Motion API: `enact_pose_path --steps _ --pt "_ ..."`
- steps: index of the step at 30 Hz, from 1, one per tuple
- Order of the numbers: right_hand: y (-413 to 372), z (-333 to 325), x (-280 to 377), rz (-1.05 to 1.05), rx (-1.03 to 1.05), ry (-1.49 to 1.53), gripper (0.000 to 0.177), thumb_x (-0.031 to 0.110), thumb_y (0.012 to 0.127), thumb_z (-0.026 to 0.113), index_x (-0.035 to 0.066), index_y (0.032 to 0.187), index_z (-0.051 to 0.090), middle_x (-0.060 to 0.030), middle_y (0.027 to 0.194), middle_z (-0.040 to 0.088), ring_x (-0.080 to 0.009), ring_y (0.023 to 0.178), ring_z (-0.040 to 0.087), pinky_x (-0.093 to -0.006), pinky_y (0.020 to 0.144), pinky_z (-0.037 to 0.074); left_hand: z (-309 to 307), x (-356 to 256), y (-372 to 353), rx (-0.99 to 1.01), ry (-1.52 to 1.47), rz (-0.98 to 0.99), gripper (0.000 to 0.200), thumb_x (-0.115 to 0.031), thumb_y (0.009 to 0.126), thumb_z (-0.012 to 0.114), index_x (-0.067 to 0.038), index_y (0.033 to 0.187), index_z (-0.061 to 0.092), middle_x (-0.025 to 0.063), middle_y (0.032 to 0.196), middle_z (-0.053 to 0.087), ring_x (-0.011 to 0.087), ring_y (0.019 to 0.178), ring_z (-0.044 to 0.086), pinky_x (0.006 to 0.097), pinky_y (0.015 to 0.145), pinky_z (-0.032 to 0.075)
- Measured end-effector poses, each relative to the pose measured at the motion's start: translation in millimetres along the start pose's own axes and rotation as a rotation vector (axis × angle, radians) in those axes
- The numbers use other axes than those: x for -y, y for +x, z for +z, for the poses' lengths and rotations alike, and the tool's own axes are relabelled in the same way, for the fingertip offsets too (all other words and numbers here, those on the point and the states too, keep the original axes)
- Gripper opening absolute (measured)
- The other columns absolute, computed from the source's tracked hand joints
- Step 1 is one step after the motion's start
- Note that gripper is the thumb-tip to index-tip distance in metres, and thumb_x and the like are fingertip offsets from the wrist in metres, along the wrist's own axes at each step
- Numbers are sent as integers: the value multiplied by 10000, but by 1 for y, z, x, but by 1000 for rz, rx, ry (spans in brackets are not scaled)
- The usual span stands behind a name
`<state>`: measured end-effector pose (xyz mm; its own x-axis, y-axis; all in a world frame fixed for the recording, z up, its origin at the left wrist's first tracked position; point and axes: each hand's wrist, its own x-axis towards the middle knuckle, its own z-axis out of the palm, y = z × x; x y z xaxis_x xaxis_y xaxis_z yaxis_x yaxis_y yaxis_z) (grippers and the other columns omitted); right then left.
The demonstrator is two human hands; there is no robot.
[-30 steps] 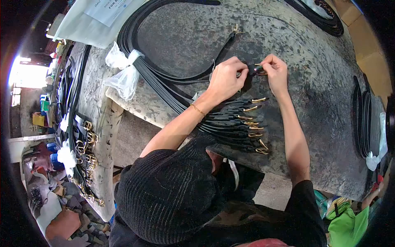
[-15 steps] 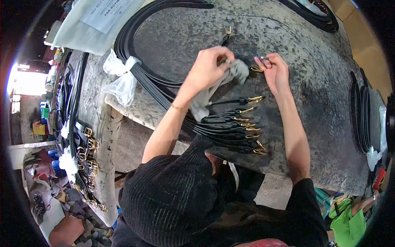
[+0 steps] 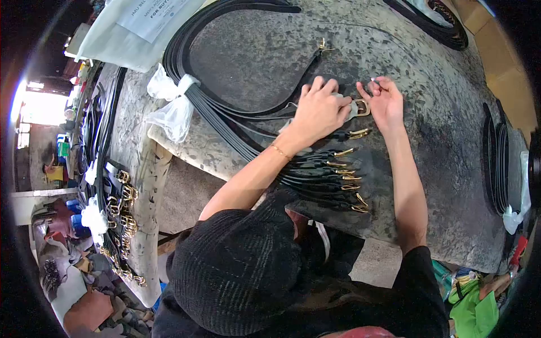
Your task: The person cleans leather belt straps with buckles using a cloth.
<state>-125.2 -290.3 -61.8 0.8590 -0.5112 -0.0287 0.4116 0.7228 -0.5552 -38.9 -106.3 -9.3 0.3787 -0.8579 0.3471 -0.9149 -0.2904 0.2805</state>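
Note:
My left hand (image 3: 322, 112) is closed over a pale grey cloth (image 3: 354, 110), pressing it down on a black belt near its gold buckle (image 3: 363, 107); the hand hides most of the cloth. Close beside that buckle is my right hand (image 3: 387, 106), palm up with fingers curled and the little finger stretched out. A small pale thing shows at its fingertips, too small to name. Below my left hand lie several black belts (image 3: 315, 176) with gold buckles lined up. Another belt (image 3: 307, 72) curves away above, its buckle (image 3: 323, 46) tilted upward.
A plastic tie (image 3: 185, 84) binds the belt bundle. A labelled white package (image 3: 121, 42) lies at upper left. More belt bundles rest at left (image 3: 101, 186), upper right (image 3: 445, 31) and right (image 3: 496, 163) of the stained worktable (image 3: 445, 118). Scraps (image 3: 90, 310) cover the floor.
My left hand has come down and to the right with the cloth, onto the belt by the buckle. My right hand has shifted slightly right and turned its palm up more.

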Motion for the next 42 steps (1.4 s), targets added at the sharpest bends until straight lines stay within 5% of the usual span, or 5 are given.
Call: enact_pose_path --steps 8,15,19,35,42 --pt "-6 8 1 -15 -79 -44 45 55 882 529 42 863 568 2 691 453 -101 665 474 -512 1006 466 21 7 14 -156 -246 -336 150 -185 803 679 -38 824 662 142 882 648 394 843 624 475 786 488" --pt "-4 4 -1 -16 -54 -17 58 53 890 523 35 891 578 -3 711 467 -101 668 474 -519 1015 458 15 15 2 -34 -451 33 152 -153 797 688 -45 895 730 153 874 638 347 859 621 421 801 500" --pt "-3 4 -1 -10 -73 -17 59 57 891 526 34 885 580 1 687 457 -102 661 471 -519 1016 453 0 -4 -15 43 -234 118 205 -215 832 675 -114 998 741 105 1025 608 297 1021 576 425 839 481" --pt "-3 4 -4 -41 -69 -66 74 76 902 535 30 862 578 -10 688 480 -124 685 493 -456 992 467 5 -10 -1 120 -132 -210 309 -373 762 746 -100 873 649 79 944 636 290 986 599 488 816 432" --pt "-12 0 -2 -59 179 31 69 21 878 510 6 876 577 -33 742 497 -108 677 443 -315 664 402 20 -7 -5 -14 -70 -286 305 -364 828 695 -68 875 640 108 885 685 309 908 633 497 758 455"
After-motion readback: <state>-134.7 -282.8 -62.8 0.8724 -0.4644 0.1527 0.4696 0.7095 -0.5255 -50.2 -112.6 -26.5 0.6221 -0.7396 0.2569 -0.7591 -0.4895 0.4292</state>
